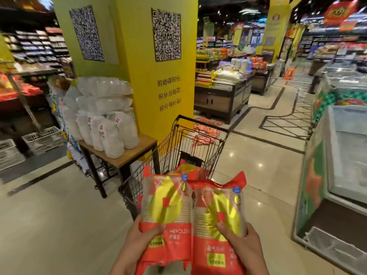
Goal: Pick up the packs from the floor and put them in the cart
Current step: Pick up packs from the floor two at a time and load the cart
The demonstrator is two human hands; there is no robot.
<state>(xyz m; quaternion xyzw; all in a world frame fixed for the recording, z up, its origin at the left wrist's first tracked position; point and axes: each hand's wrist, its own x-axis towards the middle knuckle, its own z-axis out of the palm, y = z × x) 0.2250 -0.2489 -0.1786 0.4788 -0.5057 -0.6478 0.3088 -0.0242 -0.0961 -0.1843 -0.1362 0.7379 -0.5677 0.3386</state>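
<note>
Two packs are clamped side by side, one [166,211] in the left hand [137,241], one [218,221] in the right hand [244,245], long axes aimed ahead at the cart [200,139] just beyond

Two packs are sitting side by side just before the cart [195,151], the left pack [166,213] in the left hand [137,241], the right pack [218,225] in the right hand [244,245]. More packs [205,133] are lying on the floor beyond the cart, beside the pillar [158,96]. A table [127,151] is standing left of the cart, a freezer [341,165] well to the right.
</note>
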